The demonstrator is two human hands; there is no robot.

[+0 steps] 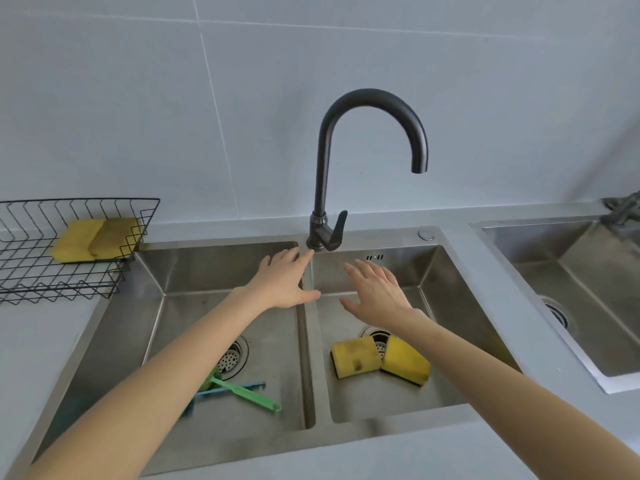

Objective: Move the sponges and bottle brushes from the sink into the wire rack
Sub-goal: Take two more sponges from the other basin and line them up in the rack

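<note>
Hovering empty, spread hands, faucet behind, sponges below, brushes seemingly arm-hidden.

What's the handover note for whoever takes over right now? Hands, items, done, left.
Left hand: open, empty, above the sink divider.
Right hand: open, empty, over the right basin.
Wire rack on the counter to the left: two yellow sponges already inside.
Right basin: two sponges by the drain.
Left basin: green brush crossing the blue brush, heads partly hidden by the left forearm.
Left: both sponges and both brushes go to the rack.
</note>
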